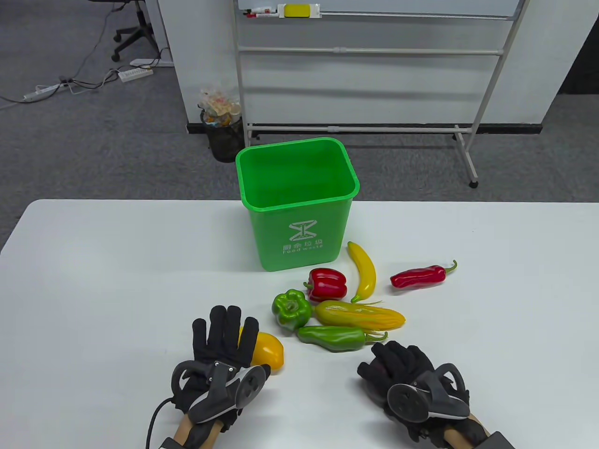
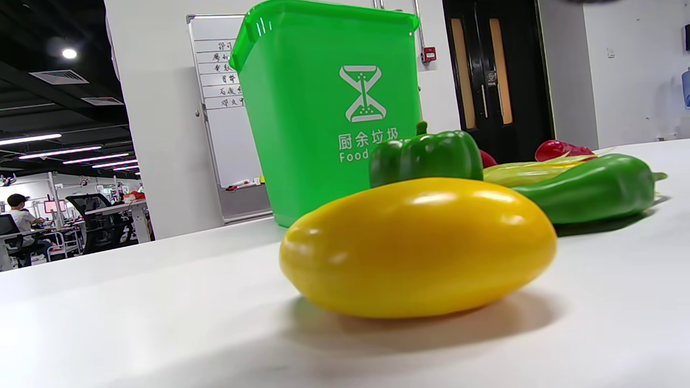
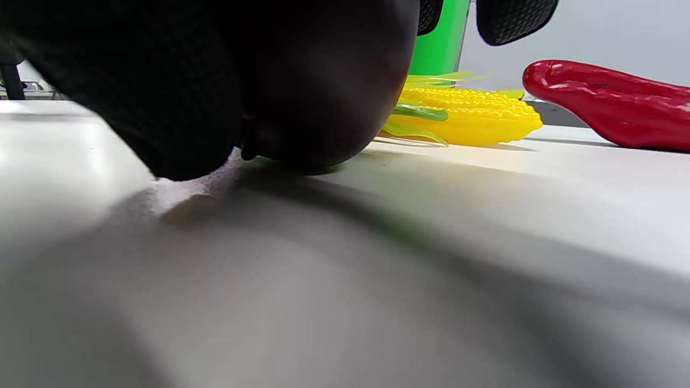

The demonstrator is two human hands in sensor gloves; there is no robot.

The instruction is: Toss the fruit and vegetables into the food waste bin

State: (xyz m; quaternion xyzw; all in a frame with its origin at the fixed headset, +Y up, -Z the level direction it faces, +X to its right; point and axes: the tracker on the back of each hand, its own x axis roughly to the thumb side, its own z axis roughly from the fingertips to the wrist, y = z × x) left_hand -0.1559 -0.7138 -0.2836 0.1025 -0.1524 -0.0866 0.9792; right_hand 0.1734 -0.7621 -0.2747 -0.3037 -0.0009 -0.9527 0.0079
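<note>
The green food waste bin [image 1: 281, 224] stands at the table's far middle, empty inside. In front of it lie a red bell pepper [image 1: 327, 284], a long yellow pepper [image 1: 364, 271], a long red pepper [image 1: 419, 277], a green bell pepper [image 1: 291, 309], a corn cob [image 1: 358, 317] and a long green pepper [image 1: 332, 337]. My left hand [image 1: 227, 336] is flat with fingers spread, partly covering an oval yellow fruit [image 1: 269, 351], which lies on the table in the left wrist view [image 2: 420, 248]. My right hand [image 1: 398, 362] rests with curled fingers, empty, by the green pepper's stem.
The table's far edge runs just behind the bin. Beyond it on the floor stand a whiteboard frame [image 1: 468, 154] and a black mesh basket [image 1: 224, 135]. The left half of the white table [image 1: 117, 280] is bare.
</note>
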